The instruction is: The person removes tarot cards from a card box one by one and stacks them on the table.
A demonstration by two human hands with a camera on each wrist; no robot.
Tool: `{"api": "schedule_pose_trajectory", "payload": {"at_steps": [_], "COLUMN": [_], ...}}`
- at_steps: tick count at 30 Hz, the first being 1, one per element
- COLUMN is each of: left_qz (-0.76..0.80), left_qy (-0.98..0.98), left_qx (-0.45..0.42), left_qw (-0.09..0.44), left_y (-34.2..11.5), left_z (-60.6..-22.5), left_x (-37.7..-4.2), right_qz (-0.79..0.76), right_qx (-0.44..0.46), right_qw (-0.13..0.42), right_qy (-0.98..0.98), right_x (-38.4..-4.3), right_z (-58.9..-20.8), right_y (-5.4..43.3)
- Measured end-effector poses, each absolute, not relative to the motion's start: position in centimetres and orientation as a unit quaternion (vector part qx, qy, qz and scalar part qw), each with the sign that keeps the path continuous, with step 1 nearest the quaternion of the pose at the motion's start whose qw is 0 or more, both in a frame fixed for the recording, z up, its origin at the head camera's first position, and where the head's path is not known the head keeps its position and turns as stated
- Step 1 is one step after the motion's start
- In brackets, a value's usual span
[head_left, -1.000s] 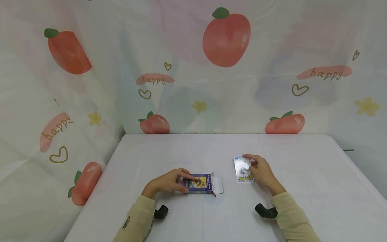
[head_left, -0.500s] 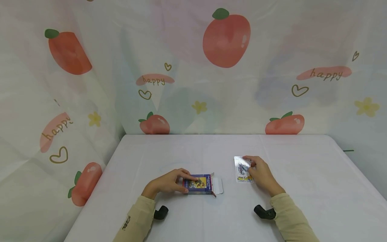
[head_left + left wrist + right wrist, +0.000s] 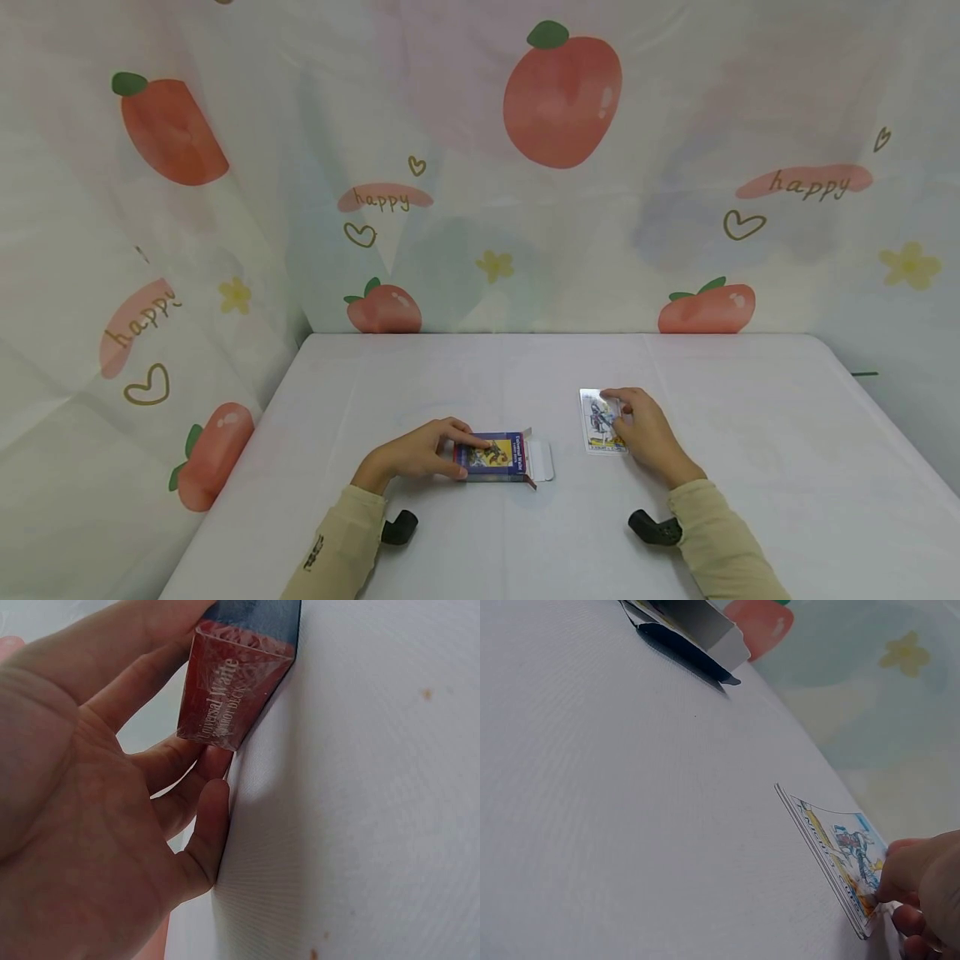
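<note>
A blue tarot deck box (image 3: pixel 491 456) lies flat on the table, its right end flap open. My left hand (image 3: pixel 420 448) grips its left end, thumb against the near side and a finger on top; the box's red end (image 3: pixel 225 694) shows in the left wrist view. To the right of it lies a thin stack of tarot cards (image 3: pixel 600 423), picture side up. My right hand (image 3: pixel 652 433) pinches the stack's right edge. In the right wrist view the top card (image 3: pixel 840 844) bows slightly upward above the others. The right palm is hidden there.
A white cloth covers the table (image 3: pixel 450 375). Behind it and on the left hangs a fruit-patterned curtain (image 3: pixel 562 208). Black curved pieces, one by the left sleeve (image 3: pixel 400 527) and one by the right sleeve (image 3: pixel 655 527), sit near the wrists.
My right hand has shifted slightly left over the cards, and the glare on the top card has lessened. The left hand and the box have stayed put.
</note>
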State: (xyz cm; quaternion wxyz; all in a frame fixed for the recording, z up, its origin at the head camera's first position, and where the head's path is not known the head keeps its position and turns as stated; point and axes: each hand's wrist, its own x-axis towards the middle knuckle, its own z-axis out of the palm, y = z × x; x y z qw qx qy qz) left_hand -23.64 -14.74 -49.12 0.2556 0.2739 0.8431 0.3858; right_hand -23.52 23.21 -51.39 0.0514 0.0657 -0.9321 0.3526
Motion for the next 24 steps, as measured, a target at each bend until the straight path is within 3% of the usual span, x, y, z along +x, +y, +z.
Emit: {"api": "schedule_pose_trajectory", "payload": {"at_steps": [24], "left_qz": [0.386], "left_qy": [0.845], "left_qx": [0.268], "left_qw": [0.256], "left_y": [-14.76], "left_z": [-49.23], "left_x": [-23.75], "right_qz": [0.354], "right_qx": [0.080], "right_qw": [0.033], "right_qy": [-0.931], "right_x": [-23.76], "right_z": [-51.49], "right_y": [23.31]}}
